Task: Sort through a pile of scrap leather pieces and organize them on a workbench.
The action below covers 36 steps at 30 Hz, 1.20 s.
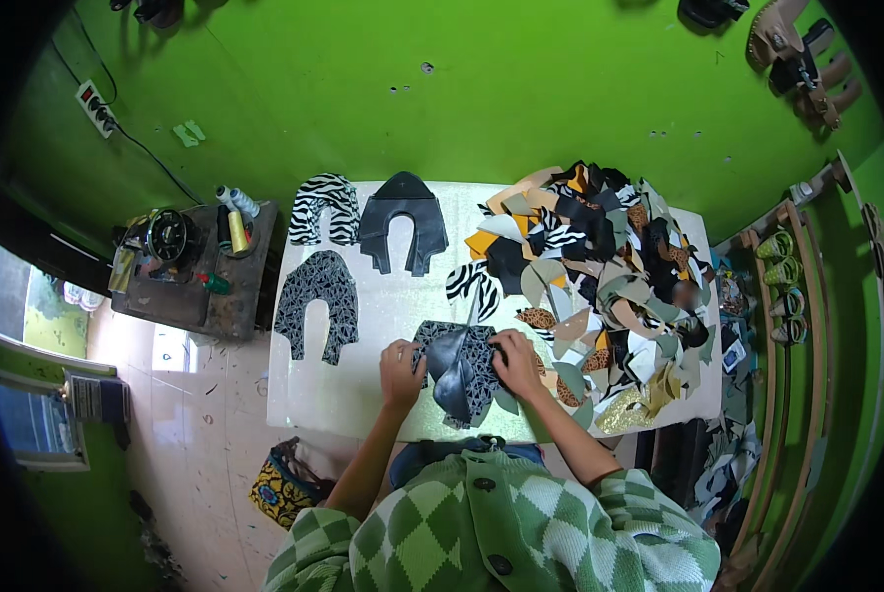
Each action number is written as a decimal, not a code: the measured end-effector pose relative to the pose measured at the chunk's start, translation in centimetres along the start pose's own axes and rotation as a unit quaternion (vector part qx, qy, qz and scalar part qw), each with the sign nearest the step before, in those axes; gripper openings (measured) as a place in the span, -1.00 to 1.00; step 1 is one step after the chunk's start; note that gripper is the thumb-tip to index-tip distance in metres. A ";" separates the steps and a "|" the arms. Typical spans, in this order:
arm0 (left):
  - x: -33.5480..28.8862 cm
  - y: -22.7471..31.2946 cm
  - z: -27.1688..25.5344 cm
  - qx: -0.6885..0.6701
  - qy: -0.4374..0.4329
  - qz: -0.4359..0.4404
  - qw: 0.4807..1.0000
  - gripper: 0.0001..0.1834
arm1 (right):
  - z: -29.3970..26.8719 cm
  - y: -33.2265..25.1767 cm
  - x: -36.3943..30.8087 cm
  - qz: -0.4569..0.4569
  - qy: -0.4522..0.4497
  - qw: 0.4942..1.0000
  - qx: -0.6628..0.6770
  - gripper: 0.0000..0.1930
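Observation:
Close in front of me on the table, a grey-and-black patterned cut piece [478,380] lies between my hands. Dark shiny leather-like pieces [451,388] rest on top of it. The left edge of the patterned piece is in my left hand [400,375], whose fingers are bent round it. My right hand [518,363] has the opposite edge, fingers curled in. Just beyond are zebra-print scraps [469,283]. Three U-shaped pieces lie to the left: a zebra-print one [323,205], a plain black one [402,212] and a grey-and-black patterned one [311,286].
A large heap of mixed cut scraps [600,266] covers the right side of the white table [383,306]. At left stands a sewing machine table [190,301] with thread spools [236,227]. A wooden rack [768,395] with sandals is at right; a patterned bag [282,485] sits on the floor.

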<state>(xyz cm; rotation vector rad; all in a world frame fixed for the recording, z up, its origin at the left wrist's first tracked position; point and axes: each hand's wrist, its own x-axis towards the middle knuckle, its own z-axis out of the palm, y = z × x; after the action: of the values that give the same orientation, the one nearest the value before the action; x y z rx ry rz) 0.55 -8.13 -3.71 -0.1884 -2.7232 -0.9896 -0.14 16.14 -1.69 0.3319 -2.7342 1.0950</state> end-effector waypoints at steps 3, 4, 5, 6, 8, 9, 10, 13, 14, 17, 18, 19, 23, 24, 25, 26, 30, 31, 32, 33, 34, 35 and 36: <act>-1.4 0.7 0.7 0.001 -0.034 0.004 0.999 -0.67 | 0.4 -2.3 -1.9 0.020 -0.097 0.994 0.056 -0.76; -1.6 1.0 0.8 0.001 -0.032 0.008 0.999 -0.67 | 0.6 -3.1 -2.4 0.038 -0.145 0.987 0.063 -0.64; -1.6 1.2 0.9 -0.003 -0.029 -0.018 0.999 -0.67 | 1.4 -3.5 -3.2 0.036 -0.156 0.987 0.005 -0.55; -1.7 1.3 1.0 -0.006 -0.026 -0.045 0.999 -0.66 | 1.9 -4.1 -3.7 0.032 -0.167 0.984 -0.052 -0.46; -1.6 1.0 1.8 0.005 -0.002 -0.054 0.999 -0.62 | 2.4 -4.8 -4.3 0.034 -0.174 0.980 -0.093 -0.34; -1.4 1.0 2.1 -0.006 -0.028 -0.086 0.996 -0.60 | 2.7 -5.1 -4.5 0.050 -0.160 0.978 -0.125 -0.33; -1.4 0.9 2.2 -0.017 -0.055 -0.117 0.991 -0.59 | 3.0 -5.3 -4.7 0.066 -0.146 0.975 -0.157 -0.32; -2.0 0.6 3.3 -0.016 -0.068 -0.128 0.989 -0.62 | 3.7 -5.4 -4.7 0.123 -0.198 0.968 -0.098 -0.30; -2.2 0.4 3.7 -0.032 -0.080 -0.154 0.984 -0.64 | 4.0 -5.4 -4.6 0.173 -0.250 0.952 -0.042 -0.31; -1.8 -0.8 4.1 -0.098 -0.069 -0.168 0.978 -0.72 | 4.1 -5.8 -4.9 0.126 -0.204 0.967 -0.081 -0.23; -1.6 -1.4 4.5 -0.174 -0.064 -0.212 0.959 -0.73 | 3.9 -5.9 -4.9 0.078 -0.164 0.978 -0.104 -0.17; -1.5 -2.4 4.5 -0.153 -0.025 -0.225 0.962 -0.74 | 4.1 -5.9 -4.9 0.072 -0.167 0.978 -0.102 -0.17; 0.6 -4.5 4.3 -0.154 0.035 -0.233 0.960 -0.75 | 4.1 -3.1 -3.7 0.008 -0.207 0.974 -0.088 -0.23; 0.5 -7.0 4.4 -0.188 0.077 -0.218 0.955 -0.75 | 4.5 -3.3 -2.9 -0.016 -0.251 0.963 -0.096 -0.28; 1.0 -7.5 4.3 -0.192 0.066 -0.217 0.955 -0.75 | 4.4 -3.0 -2.2 -0.010 -0.248 0.963 -0.108 -0.39; 1.4 -7.8 4.4 -0.193 0.064 -0.214 0.955 -0.75 | 4.3 -2.7 -1.7 -0.007 -0.246 0.963 -0.109 -0.39; 1.9 -9.4 4.5 -0.241 0.009 -0.230 0.943 -0.72 | 3.5 -1.9 -1.0 -0.015 -0.248 0.958 -0.147 -0.60; 1.8 -9.4 4.6 -0.260 0.012 -0.210 0.942 -0.72 | 3.1 -1.3 -1.0 0.031 -0.242 0.965 -0.094 -0.65; 1.6 -9.5 4.8 -0.279 0.016 -0.191 0.941 -0.71 | 2.6 -0.8 -1.0 0.076 -0.237 0.968 -0.040 -0.69; 1.5 -9.2 4.8 -0.280 0.013 -0.191 0.941 -0.71 | 2.6 0.6 -1.3 0.098 -0.200 0.972 0.077 -0.73; 1.3 -8.8 4.9 -0.284 -0.015 -0.198 0.938 -0.71 | 2.6 1.8 -1.5 0.143 -0.177 0.963 0.145 -0.72; 1.1 -8.4 5.0 -0.288 -0.042 -0.204 0.934 -0.71 | 2.9 2.7 -1.7 0.174 -0.179 0.946 0.207 -0.69; 0.5 -8.8 5.3 -0.288 -0.041 -0.208 0.934 -0.71 | 2.8 2.1 -1.3 0.200 -0.185 0.924 0.269 -0.67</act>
<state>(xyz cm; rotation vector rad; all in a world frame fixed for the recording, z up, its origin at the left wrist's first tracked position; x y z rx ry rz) -2.58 -11.42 -12.92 0.2703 -2.5088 -1.9241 0.35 15.86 -5.44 0.0395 -2.8341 2.1002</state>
